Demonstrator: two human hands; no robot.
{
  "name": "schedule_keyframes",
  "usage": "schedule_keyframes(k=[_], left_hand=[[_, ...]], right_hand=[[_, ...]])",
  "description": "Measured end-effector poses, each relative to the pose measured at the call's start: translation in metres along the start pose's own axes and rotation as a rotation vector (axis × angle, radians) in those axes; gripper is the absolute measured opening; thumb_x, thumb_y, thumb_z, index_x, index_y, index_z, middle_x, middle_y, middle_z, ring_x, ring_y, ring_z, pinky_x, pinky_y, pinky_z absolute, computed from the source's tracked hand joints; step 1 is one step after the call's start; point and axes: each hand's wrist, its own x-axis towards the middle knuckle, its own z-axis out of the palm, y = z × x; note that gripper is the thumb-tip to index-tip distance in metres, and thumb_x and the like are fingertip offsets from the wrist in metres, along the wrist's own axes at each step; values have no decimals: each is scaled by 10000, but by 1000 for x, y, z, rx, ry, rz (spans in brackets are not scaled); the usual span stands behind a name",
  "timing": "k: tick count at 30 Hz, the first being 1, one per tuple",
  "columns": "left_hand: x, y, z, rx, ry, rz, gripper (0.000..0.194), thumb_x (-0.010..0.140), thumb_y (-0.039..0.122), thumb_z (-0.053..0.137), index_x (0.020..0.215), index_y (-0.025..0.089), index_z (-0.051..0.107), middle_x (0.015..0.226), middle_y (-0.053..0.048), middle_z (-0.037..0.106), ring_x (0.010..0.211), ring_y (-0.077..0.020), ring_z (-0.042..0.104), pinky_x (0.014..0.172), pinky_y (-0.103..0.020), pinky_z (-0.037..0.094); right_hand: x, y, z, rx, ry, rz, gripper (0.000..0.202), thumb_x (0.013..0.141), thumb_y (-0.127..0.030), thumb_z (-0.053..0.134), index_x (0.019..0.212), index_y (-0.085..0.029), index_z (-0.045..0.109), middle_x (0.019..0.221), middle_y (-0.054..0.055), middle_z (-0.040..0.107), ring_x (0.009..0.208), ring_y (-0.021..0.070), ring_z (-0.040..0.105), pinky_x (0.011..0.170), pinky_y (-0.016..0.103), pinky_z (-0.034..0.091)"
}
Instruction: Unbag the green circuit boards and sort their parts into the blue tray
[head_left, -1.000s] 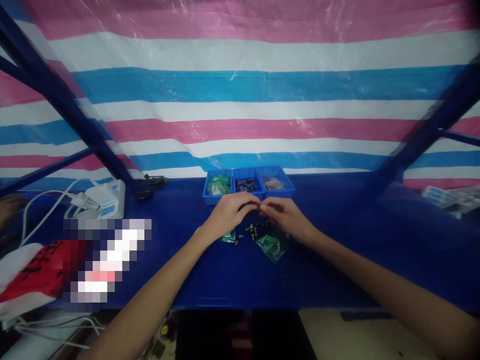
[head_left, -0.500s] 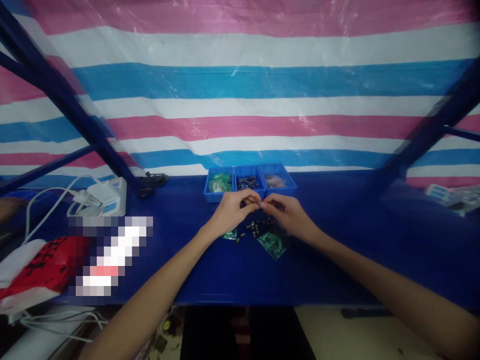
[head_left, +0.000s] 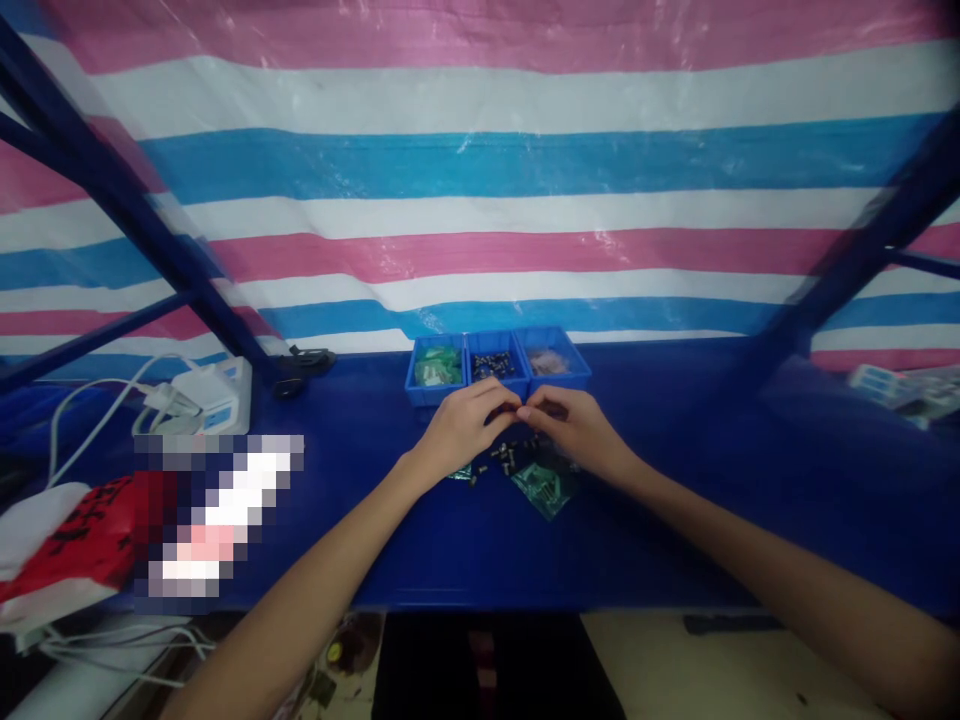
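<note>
My left hand (head_left: 466, 425) and my right hand (head_left: 576, 425) meet at their fingertips above the blue table. Both are closed in a pinch, and whatever small piece sits between them is hidden by the fingers. Below them lie several loose small metal screws (head_left: 506, 458). Close under my right hand is a green clear bag (head_left: 546, 488) with small metal parts inside. Another green bag (head_left: 461, 473) is partly covered by my left hand. Behind the hands stand three blue bins: one with green bags (head_left: 439, 366), one with dark screws (head_left: 493, 363), one with pale pinkish pieces (head_left: 547, 361).
On the left of the blue table (head_left: 675, 540) are a white power strip (head_left: 225, 400) with cables, a red and white bag (head_left: 90, 535) and a blurred-out patch. A black cable (head_left: 311, 358) lies near the back. Blue frame posts rise either side; a striped sheet (head_left: 480, 165) hangs behind.
A tiny metallic bit that showed between my fingertips is now covered by them. My hands have hardly moved. At the far left edge, another person's hand has gone from view.
</note>
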Motion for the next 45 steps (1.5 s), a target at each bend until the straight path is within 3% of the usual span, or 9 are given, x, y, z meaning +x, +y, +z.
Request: schedule_keyframes(k=[7,13,17,23,27,32,35,38,45], left_hand=[[1,-1,0,-36,-6,-22,80,966,263,595,965,196,638,884,-17,608,797,-146,588,716,-279,452],[1,0,2,-38,0,-62,77,930,248,637,984,198,617,886,-9,616,757,-134,588,680,-269,451],[-1,-1,3,-107,-50,-133,235,890,250,679,1084,213,551,919,-2,651,791,-142,637,698,-269,485],[0,-2,-5,-42,-17,-187,293,903,281,651,1145,227,495,967,-15,667,846,-170,657,709,-285,491],[3,-5,-10,-72,74,-246,174,945,256,566,1094,212,487,880,9,638,706,-124,616,656,-256,462],[1,-12,-12,66,68,-241,167,928,220,555,1088,204,508,854,11,612,709,-133,592,690,-280,449],[1,-14,-19,101,-41,-192,138,922,223,556,1056,193,560,860,-8,623,737,-148,591,696,-289,443],[2,-16,-29,19,-266,-202,118,909,256,589,997,188,631,777,4,625,681,-134,583,635,-267,419],[1,-16,-33,-56,-551,-300,296,777,429,753,940,185,710,775,-8,632,676,-138,579,575,-254,401]], right_hand=[[5,1,-6,-24,-109,-12,284,966,-372,527,803,-195,678,776,23,693,741,170,632,689,303,463],[7,3,-6,135,-133,27,174,875,-355,661,868,-182,687,826,29,689,773,177,637,714,321,496],[7,4,-6,160,-125,22,143,826,-313,718,856,-182,669,823,24,690,772,173,641,737,326,505],[23,2,-5,-176,42,-116,40,852,-234,668,872,-199,663,799,17,698,721,166,638,650,289,462],[55,5,-3,-440,139,-313,65,857,-165,628,905,-192,664,865,47,709,808,204,626,740,331,461],[80,14,0,-517,170,-335,116,865,-152,604,958,-189,662,944,73,725,908,255,614,818,388,465],[66,13,-6,-502,198,-370,129,901,-156,562,986,-192,653,960,73,723,922,253,617,832,391,471],[39,10,-15,-515,142,-408,126,935,-173,539,1007,-195,640,974,71,712,934,241,617,829,375,477],[5,7,-9,-596,-210,-313,93,950,-180,560,980,-175,648,936,72,673,895,228,602,781,355,477]])
